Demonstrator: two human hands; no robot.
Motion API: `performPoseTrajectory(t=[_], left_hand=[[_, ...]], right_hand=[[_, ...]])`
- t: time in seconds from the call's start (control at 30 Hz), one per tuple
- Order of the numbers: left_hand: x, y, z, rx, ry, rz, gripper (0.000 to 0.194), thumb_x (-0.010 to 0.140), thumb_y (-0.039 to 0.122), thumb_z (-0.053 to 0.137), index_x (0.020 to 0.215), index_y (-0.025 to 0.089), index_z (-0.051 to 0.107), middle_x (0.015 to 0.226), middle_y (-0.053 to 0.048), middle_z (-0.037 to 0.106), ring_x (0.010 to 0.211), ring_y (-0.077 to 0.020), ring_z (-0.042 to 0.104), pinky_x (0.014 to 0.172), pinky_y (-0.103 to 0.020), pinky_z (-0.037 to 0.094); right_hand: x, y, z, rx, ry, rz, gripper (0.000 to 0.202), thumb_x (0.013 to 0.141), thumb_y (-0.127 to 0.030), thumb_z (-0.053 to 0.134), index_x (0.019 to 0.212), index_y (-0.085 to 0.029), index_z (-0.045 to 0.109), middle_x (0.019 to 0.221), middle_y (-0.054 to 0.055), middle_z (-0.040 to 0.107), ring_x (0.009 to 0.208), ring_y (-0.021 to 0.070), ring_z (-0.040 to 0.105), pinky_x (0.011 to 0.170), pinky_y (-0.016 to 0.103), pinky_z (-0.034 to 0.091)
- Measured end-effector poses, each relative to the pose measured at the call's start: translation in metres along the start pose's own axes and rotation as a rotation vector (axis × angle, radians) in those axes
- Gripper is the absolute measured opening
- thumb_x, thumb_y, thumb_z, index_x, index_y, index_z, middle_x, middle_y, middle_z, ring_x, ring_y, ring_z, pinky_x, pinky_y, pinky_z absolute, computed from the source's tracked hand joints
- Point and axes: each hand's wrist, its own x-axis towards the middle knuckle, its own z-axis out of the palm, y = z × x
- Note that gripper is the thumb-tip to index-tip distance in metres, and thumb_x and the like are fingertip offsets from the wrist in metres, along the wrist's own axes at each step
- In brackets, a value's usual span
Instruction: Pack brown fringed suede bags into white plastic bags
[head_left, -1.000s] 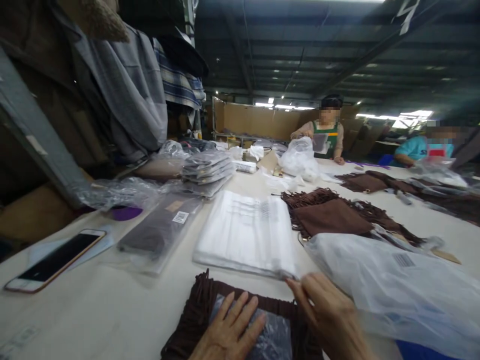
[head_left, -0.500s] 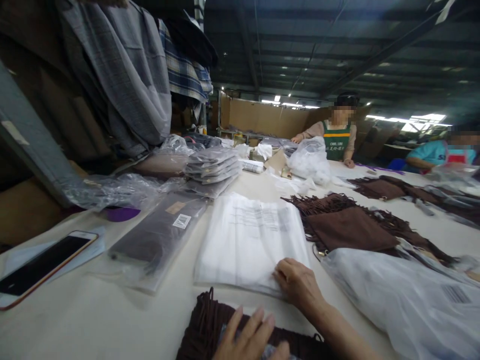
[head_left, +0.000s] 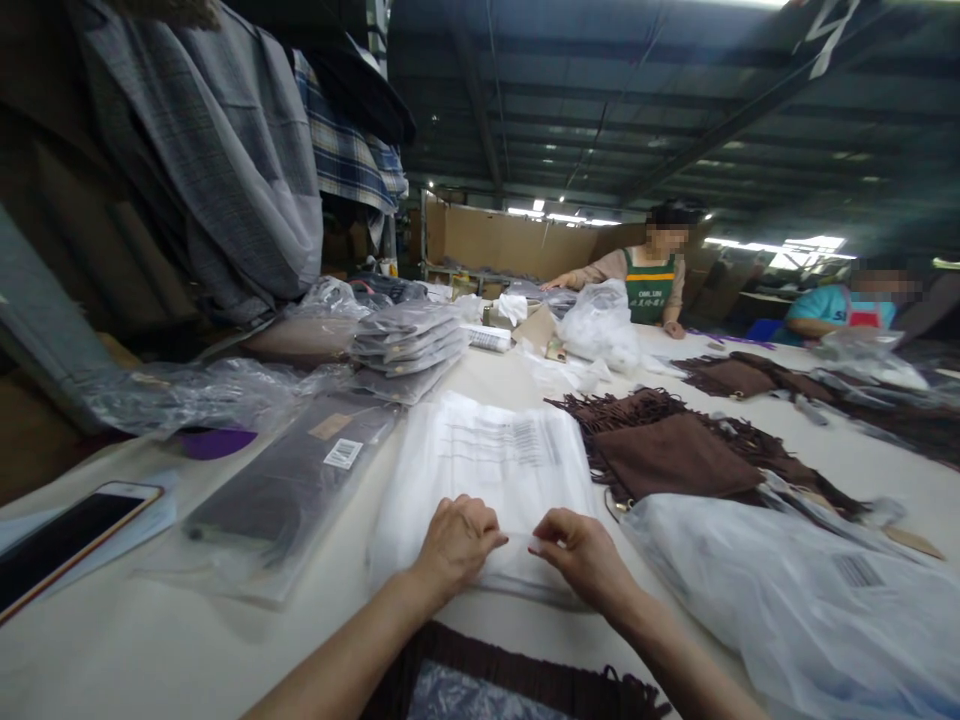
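Note:
In the middle of the table lies a stack of white translucent plastic bags with printed text and a barcode. Thumb and fingers of my left hand pinch the near edge of the bags. A short way to its right, my right hand pinches the same edge. Below my hands, at the bottom of the view, is a dark brown fringed piece with a bluish clear plastic sheet on it, partly cut off by the frame.
Bagged grey items are piled behind, one flat bagged item and a phone lie left. Brown fringed bags and a large plastic bag are on the right. Two people work across the table.
My left hand has moved up from the brown fringed piece to the near edge of the white bags, beside my right hand. The view has shifted slightly right.

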Motion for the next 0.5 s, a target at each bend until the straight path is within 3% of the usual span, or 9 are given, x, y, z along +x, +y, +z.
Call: performPoseTrajectory(t=[0.17,0.27,0.33,0.43,0.5], left_hand=[[0.0,-0.008,-0.005,0.069,0.0,0.033,0.014,0.083,0.022,0.059,0.071,0.02,0.065,0.071,0.002,0.069,0.068,-0.0144,0.063,0.061,-0.025,0.041],[-0.002,-0.005,-0.005,0.151,0.031,0.101,0.012,0.085,0.018,0.055,0.076,0.017,0.063,0.074,-0.002,0.068,0.072,-0.018,0.062,0.065,-0.029,0.042],[-0.004,-0.002,-0.004,0.207,0.049,0.17,0.016,0.086,0.016,0.05,0.076,0.016,0.061,0.072,-0.004,0.066,0.072,-0.0196,0.061,0.065,-0.031,0.042],[-0.008,0.001,-0.006,0.293,0.07,0.285,0.021,0.087,0.012,0.043,0.073,0.016,0.059,0.068,-0.006,0.062,0.069,-0.0212,0.059,0.064,-0.032,0.042],[-0.011,-0.001,-0.009,0.348,0.076,0.35,0.022,0.086,0.008,0.041,0.072,0.016,0.057,0.066,-0.006,0.06,0.067,-0.021,0.057,0.062,-0.033,0.042]], right_hand=[[-0.003,-0.001,-0.009,0.093,-0.077,-0.013,0.009,0.075,-0.024,0.061,0.078,-0.021,0.07,0.073,0.0,0.071,0.069,0.0143,0.066,0.064,0.023,0.047],[-0.008,-0.013,-0.012,0.035,-0.049,-0.034,0.033,0.068,-0.031,0.07,0.099,-0.02,0.067,0.094,0.003,0.071,0.084,0.017,0.065,0.072,0.025,0.048],[-0.011,-0.022,-0.01,-0.057,0.007,-0.055,0.042,0.071,-0.033,0.068,0.111,-0.02,0.062,0.105,0.006,0.067,0.094,0.0194,0.062,0.08,0.029,0.046],[-0.013,-0.029,-0.002,-0.24,0.098,-0.093,0.022,0.084,-0.025,0.053,0.101,-0.018,0.064,0.097,0.008,0.066,0.091,0.0225,0.06,0.08,0.035,0.041],[-0.014,-0.025,0.003,-0.362,0.134,-0.138,0.017,0.084,-0.015,0.048,0.087,-0.016,0.065,0.084,0.009,0.066,0.081,0.0223,0.06,0.074,0.035,0.039]])
